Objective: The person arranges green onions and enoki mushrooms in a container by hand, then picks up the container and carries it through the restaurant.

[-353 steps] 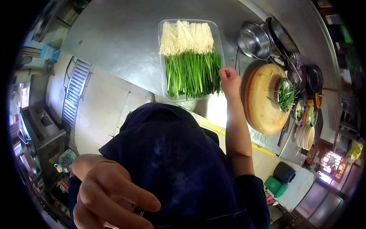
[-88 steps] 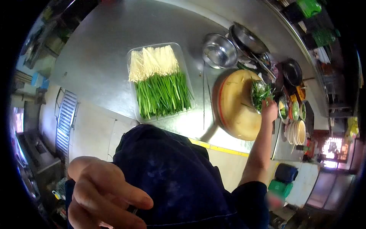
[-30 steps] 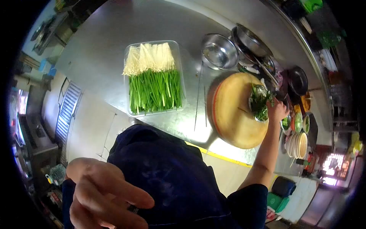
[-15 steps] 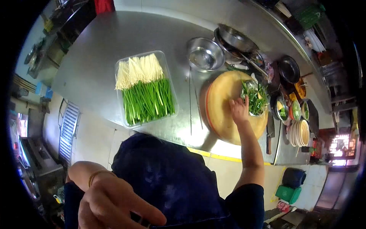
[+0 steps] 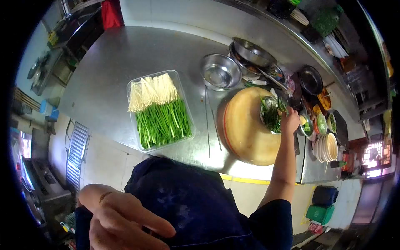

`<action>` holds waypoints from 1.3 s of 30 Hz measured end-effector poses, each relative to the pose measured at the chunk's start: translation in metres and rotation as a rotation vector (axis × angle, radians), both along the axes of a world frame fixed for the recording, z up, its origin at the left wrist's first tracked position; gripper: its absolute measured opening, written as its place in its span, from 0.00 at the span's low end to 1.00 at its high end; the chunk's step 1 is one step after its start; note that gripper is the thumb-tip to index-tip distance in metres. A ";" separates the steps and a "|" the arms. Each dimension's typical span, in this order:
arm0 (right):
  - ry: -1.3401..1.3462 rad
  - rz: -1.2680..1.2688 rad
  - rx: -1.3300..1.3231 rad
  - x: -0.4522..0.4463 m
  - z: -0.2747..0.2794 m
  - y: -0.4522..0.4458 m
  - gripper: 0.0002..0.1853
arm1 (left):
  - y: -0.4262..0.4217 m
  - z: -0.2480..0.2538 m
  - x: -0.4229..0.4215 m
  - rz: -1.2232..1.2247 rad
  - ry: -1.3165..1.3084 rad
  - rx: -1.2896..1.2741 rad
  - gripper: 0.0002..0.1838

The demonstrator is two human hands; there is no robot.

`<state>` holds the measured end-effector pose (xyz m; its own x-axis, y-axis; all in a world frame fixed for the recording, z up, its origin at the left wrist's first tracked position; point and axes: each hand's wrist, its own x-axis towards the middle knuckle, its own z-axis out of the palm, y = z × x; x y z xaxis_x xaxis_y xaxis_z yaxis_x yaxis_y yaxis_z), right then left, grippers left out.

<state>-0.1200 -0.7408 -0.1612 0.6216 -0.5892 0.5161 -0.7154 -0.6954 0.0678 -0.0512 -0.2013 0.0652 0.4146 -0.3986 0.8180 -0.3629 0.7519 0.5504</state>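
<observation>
My right hand (image 5: 290, 121) is at the right side of a steel bowl (image 5: 264, 107) heaped with chopped greens (image 5: 273, 117). Its fingers curl over that rim, hiding part of the bowl, which sits on a round wooden chopping board (image 5: 246, 131). Large and close at the bottom left, my left hand (image 5: 125, 223) hangs before the dark apron, fingers loosely bent and apart, with nothing visible in them. Some fingertips are cut off by the frame. A clear plastic tray (image 5: 192, 125) left of the board holds enoki mushrooms (image 5: 154, 91) above long green chives (image 5: 163, 125).
A steel basin (image 5: 221, 71) stands behind two thin metal rods (image 5: 208, 121) on the steel table (image 5: 108, 66). Stacked pans (image 5: 254, 52) lie at the back. Stacked bowls (image 5: 326, 146), small bowls of vegetables (image 5: 321, 123) and a black pan (image 5: 311, 80) crowd the right.
My right hand has moved across from the left side of the bowl to its right rim. The view has tilted slightly. My left hand stays low in front, with little change.
</observation>
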 end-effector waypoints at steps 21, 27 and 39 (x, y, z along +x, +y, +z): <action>0.445 0.163 0.001 0.035 -0.040 0.042 0.22 | 0.002 -0.018 0.003 0.013 0.010 -0.091 0.16; 0.773 -0.012 0.196 0.063 -0.036 0.022 0.24 | 0.006 -0.017 -0.007 0.149 0.065 -0.041 0.15; 0.247 0.199 0.016 0.052 -0.026 0.033 0.25 | 0.028 -0.047 0.011 0.026 0.039 -0.112 0.26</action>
